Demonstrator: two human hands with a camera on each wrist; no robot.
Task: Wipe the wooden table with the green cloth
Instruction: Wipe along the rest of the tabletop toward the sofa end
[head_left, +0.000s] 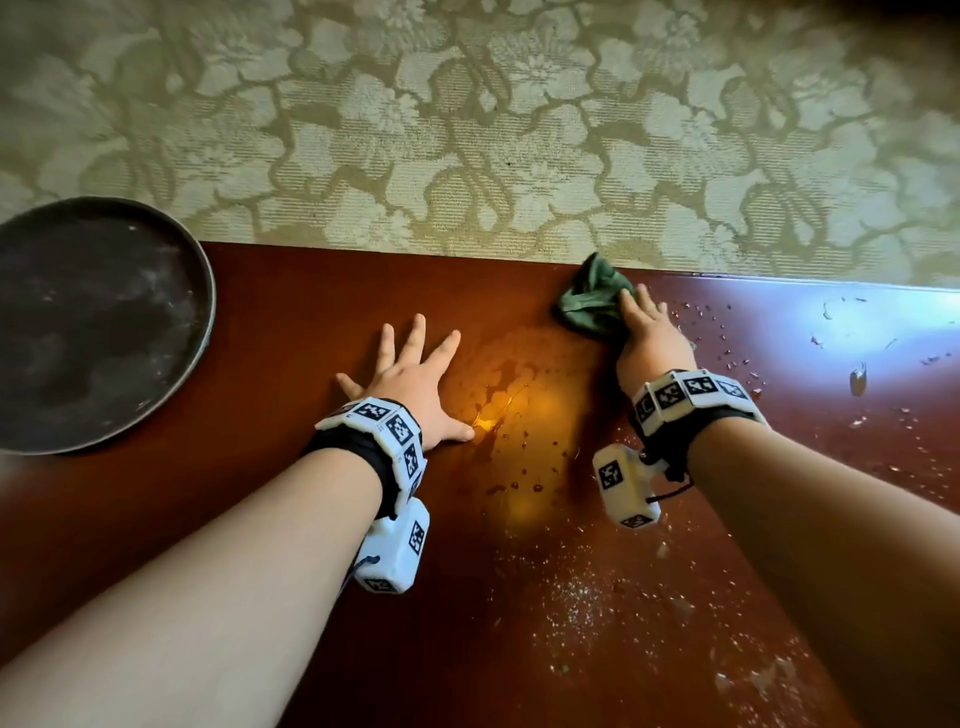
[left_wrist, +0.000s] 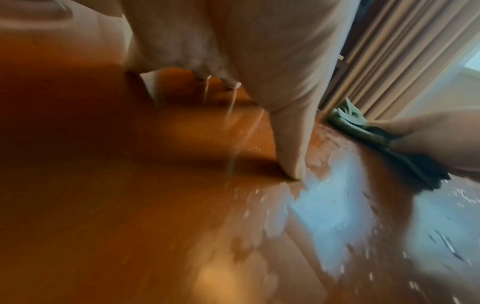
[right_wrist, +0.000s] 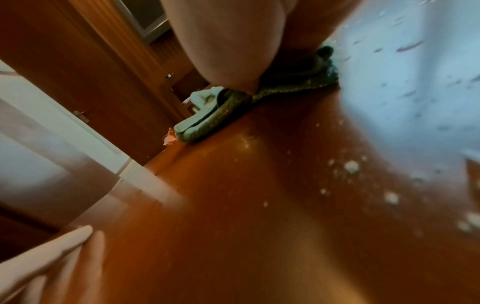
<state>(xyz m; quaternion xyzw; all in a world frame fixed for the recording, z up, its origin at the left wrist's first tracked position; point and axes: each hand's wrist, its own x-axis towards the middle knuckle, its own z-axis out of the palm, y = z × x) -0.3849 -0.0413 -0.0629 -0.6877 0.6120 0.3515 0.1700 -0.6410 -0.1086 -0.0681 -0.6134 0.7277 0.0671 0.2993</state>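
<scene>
Right under us we see a glossy reddish-brown wooden table (head_left: 291, 519), its far edge running straight across above a carpet (head_left: 467, 130) woven with pale flowers on an olive ground. At the table's left end sits a round, dark metal tray (head_left: 104, 322) with a thin raised rim, its face dull and smudged. We see our left hand (head_left: 410, 384) pressed flat on the wood, fingers straight and spread, well apart from the tray and with bare polished wood between them. Our right hand (head_left: 652, 338) lies on the green cloth (head_left: 592, 301), which is bunched and crumpled on the table just beside the far edge; the fingers reach forward over the cloth, but we cannot tell whether they curl round it or only press it down. The right wrist view shows the cloth (right_wrist: 207, 117) squashed under the heel of the hand, its knit texture rough against the smooth surface. Between the hands a wet smear (head_left: 498, 395) shines amber under a light. To the right and toward us, the wood is scattered with droplets and pale crumbs (head_left: 582, 603), and a bluish window glare (head_left: 878, 322) lies across the far right corner. In the left wrist view, pleated curtains (left_wrist: 394, 51) hang beyond the table.
</scene>
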